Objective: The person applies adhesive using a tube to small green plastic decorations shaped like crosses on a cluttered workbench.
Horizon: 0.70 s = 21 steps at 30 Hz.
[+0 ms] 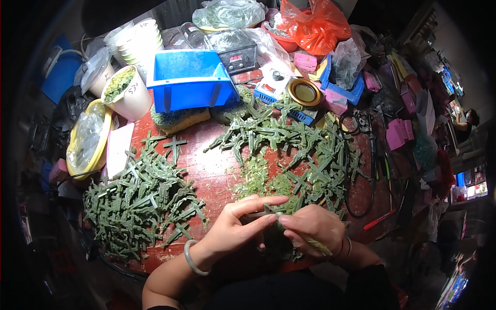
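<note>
My left hand pinches a dull green cross-shaped piece between thumb and fingers near the table's front edge. Right up against it, my right hand is closed, its thumb and finger at the end of that piece. A slim yellowish-green handle sticks out below my right palm; the tool's working end is hidden. Small light-green flakes lie just beyond my hands. Similar green cross-shaped pieces form a heap on the left and a loose arc at the back and right.
A blue bin rests on sponges at the back. Left of it are a white bucket of green scraps and a yellow basin. Behind stand a box with a display and a brass-rimmed pot. A black cable and red-handled tool lie right.
</note>
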Each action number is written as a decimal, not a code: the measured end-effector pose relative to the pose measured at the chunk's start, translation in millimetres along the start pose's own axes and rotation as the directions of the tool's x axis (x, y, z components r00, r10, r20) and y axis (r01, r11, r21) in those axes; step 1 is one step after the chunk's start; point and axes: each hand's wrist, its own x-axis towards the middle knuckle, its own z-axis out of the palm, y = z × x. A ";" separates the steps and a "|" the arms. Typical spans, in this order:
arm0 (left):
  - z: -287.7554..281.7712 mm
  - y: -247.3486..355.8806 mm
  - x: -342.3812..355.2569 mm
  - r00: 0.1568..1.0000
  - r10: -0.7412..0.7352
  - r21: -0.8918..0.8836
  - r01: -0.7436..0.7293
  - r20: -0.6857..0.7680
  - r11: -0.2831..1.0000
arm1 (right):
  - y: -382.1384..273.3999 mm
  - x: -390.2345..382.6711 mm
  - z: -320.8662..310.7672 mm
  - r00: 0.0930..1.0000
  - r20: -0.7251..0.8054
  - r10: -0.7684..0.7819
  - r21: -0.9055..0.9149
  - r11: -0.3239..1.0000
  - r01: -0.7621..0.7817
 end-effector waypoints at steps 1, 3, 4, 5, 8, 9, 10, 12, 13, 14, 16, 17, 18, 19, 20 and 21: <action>-0.8 4.9 0.4 0.993 -0.107 -0.129 0.113 0.055 0.985 | 0.9 -0.7 -1.5 1.000 0.000 0.001 -0.002 1.000 -0.001; -3.6 7.0 -1.0 0.972 -0.206 -0.249 0.229 0.113 0.941 | 3.0 -1.7 -2.9 0.995 -0.007 0.099 -0.049 0.994 -0.099; -5.0 5.4 -1.4 0.966 -0.227 -0.311 0.255 0.125 0.916 | 2.3 0.8 -4.5 0.995 -0.006 0.098 -0.045 0.994 -0.098; -6.0 4.3 -0.6 0.959 -0.243 -0.372 0.280 0.142 0.885 | 0.6 5.0 -7.9 0.981 -0.042 0.192 0.012 0.981 -0.192; -9.8 5.9 -0.3 0.953 -0.217 -0.485 0.296 0.214 0.823 | 3.5 3.9 -13.2 0.926 -0.014 0.376 0.245 0.900 -0.361; -11.6 6.0 -0.2 0.953 -0.216 -0.484 0.296 0.214 0.824 | 6.2 3.4 -13.2 0.929 0.039 0.367 0.298 0.883 -0.361; -13.7 5.3 0.0 0.937 -0.231 -0.503 0.336 0.261 0.796 | 7.6 3.2 -13.3 0.931 0.092 0.354 0.350 0.863 -0.363; -14.8 4.3 0.3 0.920 -0.244 -0.521 0.377 0.307 0.766 | 6.8 3.5 -13.1 0.923 0.065 0.379 0.327 0.866 -0.378; -14.7 3.8 0.7 0.918 -0.243 -0.512 0.378 0.312 0.771 | 6.4 3.5 -13.2 0.915 0.036 0.402 0.302 0.868 -0.393; -15.3 2.9 1.1 0.917 -0.242 -0.504 0.378 0.316 0.777 | 5.8 3.9 -13.2 0.915 0.037 0.402 0.304 0.868 -0.393; -16.4 0.7 1.1 0.917 -0.236 -0.522 0.380 0.322 0.764 | 4.0 4.7 -13.6 0.923 0.047 0.383 0.255 0.888 -0.382; -16.7 -0.2 1.1 0.916 -0.227 -0.539 0.381 0.331 0.751 | 4.9 4.5 -13.7 0.922 0.045 0.384 0.254 0.888 -0.382; -16.8 -1.3 0.7 0.915 -0.227 -0.538 0.382 0.333 0.751 | 6.5 4.2 -13.7 0.935 0.070 0.348 0.342 0.872 -0.350; -16.8 -2.6 -0.2 0.919 -0.205 -0.577 0.373 0.336 0.726 | 7.3 4.1 -13.6 0.947 0.091 0.309 0.428 0.846 -0.317; -16.7 -3.4 -0.7 0.924 -0.183 -0.615 0.363 0.337 0.700 | 6.9 3.1 -13.2 0.946 0.090 0.310 0.428 0.846 -0.318; -16.4 -2.5 -0.5 0.924 -0.184 -0.615 0.363 0.336 0.700 | 5.8 1.6 -12.4 0.914 0.099 0.393 0.430 0.812 -0.395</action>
